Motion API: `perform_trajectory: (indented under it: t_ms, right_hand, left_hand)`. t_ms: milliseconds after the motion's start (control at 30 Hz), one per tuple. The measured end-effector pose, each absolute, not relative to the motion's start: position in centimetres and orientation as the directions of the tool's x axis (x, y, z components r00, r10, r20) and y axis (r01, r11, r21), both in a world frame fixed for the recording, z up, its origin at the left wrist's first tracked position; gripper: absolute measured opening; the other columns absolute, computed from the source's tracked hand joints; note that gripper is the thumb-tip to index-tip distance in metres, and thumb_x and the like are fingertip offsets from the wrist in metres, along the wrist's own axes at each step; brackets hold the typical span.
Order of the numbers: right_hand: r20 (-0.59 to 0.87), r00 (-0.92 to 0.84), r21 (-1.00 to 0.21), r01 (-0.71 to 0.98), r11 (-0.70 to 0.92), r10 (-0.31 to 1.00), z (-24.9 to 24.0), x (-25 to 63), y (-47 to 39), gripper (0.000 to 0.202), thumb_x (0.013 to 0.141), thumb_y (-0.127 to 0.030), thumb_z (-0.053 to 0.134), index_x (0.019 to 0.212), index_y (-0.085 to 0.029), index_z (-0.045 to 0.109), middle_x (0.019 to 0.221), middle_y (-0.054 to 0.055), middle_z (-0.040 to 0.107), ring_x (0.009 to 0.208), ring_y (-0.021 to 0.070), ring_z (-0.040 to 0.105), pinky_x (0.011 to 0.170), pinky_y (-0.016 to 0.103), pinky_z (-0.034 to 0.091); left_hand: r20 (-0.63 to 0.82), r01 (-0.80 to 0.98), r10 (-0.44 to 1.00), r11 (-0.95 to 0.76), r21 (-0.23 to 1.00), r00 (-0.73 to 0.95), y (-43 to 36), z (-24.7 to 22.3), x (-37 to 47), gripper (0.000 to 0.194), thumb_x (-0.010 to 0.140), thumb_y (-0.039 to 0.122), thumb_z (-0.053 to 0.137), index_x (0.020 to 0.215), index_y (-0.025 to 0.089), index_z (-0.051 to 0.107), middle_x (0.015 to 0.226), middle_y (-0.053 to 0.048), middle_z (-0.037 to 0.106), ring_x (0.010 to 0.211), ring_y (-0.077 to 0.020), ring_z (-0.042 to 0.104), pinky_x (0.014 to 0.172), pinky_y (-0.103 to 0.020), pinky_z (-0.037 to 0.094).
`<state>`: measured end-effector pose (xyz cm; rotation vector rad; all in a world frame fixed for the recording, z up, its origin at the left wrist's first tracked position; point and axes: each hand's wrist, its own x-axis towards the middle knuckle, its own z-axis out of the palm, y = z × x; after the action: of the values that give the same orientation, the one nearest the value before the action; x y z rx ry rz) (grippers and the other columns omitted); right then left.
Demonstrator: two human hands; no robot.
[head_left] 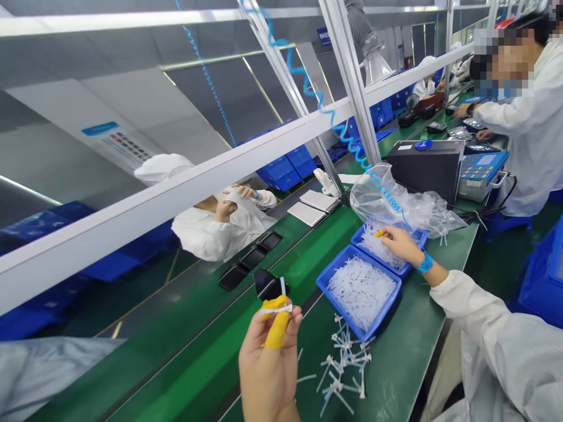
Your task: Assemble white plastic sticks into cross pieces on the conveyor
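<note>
My left hand (270, 357), with yellow finger cots on thumb and finger, pinches a small white plastic tube piece (276, 309) above the green bench. Close to the bench's rear side, my right hand (400, 243) reaches over the rear blue bin (423, 239), its fingertips bent down among thin white pieces (373, 241). A yellow cot shows on it; what its fingertips grip, if anything, is hidden. In front, a second blue bin (323, 282) holds many short translucent tubes (361, 292). Several tubes joined by white connectors (338, 384) lie loose beside my left hand.
A clear plastic bag (373, 190) and a black box (424, 170) stand behind the bins. Black devices (253, 257) lie on the green conveyor (197, 346). Across it, a person in white (220, 234) works; another person (534, 129) stands at right. A blue coiled hose (347, 138) hangs overhead.
</note>
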<state>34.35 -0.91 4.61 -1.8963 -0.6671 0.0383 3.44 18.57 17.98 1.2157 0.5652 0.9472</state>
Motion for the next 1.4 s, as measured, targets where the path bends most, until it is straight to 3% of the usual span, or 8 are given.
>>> perform_trajectory:
  t_ms: [233,533,767,967,1267,1400]
  right_hand:
    - [0.270,0.840,-0.849,0.438,-0.296,0.470,4.7,34.3,-1.0,0.033,0.093,-0.021,0.056,0.117,-0.017,0.079,0.085,0.002,0.074,0.071,0.0184,0.063,0.065,0.029,0.045]
    - [0.292,0.801,-0.749,0.531,-0.396,0.522,3.9,34.5,-0.6,0.028,0.094,-0.013,0.058,0.113,-0.018,0.078,0.096,0.006,0.079,0.082,0.0206,0.068,0.082,0.031,0.050]
    - [0.264,0.779,-0.687,0.565,-0.457,0.568,3.2,34.9,-0.5,0.028,0.094,-0.018,0.072,0.122,-0.018,0.079,0.096,0.007,0.081,0.088,0.0237,0.073,0.084,0.032,0.053]
    - [0.273,0.776,-0.645,0.586,-0.491,0.568,3.3,35.1,-0.6,0.024,0.100,-0.014,0.062,0.115,-0.018,0.081,0.115,0.012,0.084,0.107,0.0271,0.076,0.096,0.034,0.054]
    - [0.239,0.779,-0.602,0.587,-0.541,0.579,2.9,35.3,-0.1,0.012,0.098,-0.021,0.071,0.102,-0.017,0.081,0.099,0.011,0.083,0.093,0.0254,0.075,0.089,0.033,0.055]
    - [0.229,0.793,-0.593,0.574,-0.565,0.565,2.4,35.6,0.0,0.016,0.105,-0.031,0.073,0.100,-0.017,0.075,0.097,0.006,0.078,0.092,0.0217,0.072,0.092,0.038,0.057]
  left_hand:
    - [0.066,-0.277,0.855,0.093,0.956,0.515,18.0,18.3,3.8,0.059,0.044,0.044,0.116,0.085,0.018,0.082,0.094,-0.003,0.080,0.075,-0.0128,0.078,0.072,-0.018,0.070]
    - [0.090,-0.269,0.856,0.059,0.961,0.510,18.1,17.8,4.0,0.051,0.053,0.041,0.112,0.087,0.018,0.082,0.097,-0.004,0.080,0.078,-0.0143,0.078,0.073,-0.021,0.070]
    - [0.108,-0.251,0.836,0.037,0.967,0.538,18.2,17.6,3.8,0.049,0.061,0.043,0.109,0.092,0.019,0.081,0.100,-0.005,0.079,0.081,-0.0162,0.078,0.075,-0.024,0.071]
    - [0.127,-0.255,0.826,0.021,0.967,0.549,18.2,17.4,3.7,0.046,0.064,0.043,0.108,0.093,0.019,0.081,0.101,-0.004,0.079,0.084,-0.0155,0.078,0.079,-0.024,0.071]
    - [0.095,-0.229,0.808,0.050,0.972,0.581,17.9,17.7,3.7,0.049,0.064,0.046,0.108,0.095,0.019,0.083,0.100,-0.005,0.079,0.085,-0.0168,0.079,0.080,-0.025,0.072]
    - [0.110,-0.242,0.815,0.038,0.969,0.568,18.0,17.6,3.7,0.050,0.063,0.046,0.108,0.095,0.018,0.082,0.100,-0.006,0.079,0.083,-0.0171,0.078,0.078,-0.026,0.072]
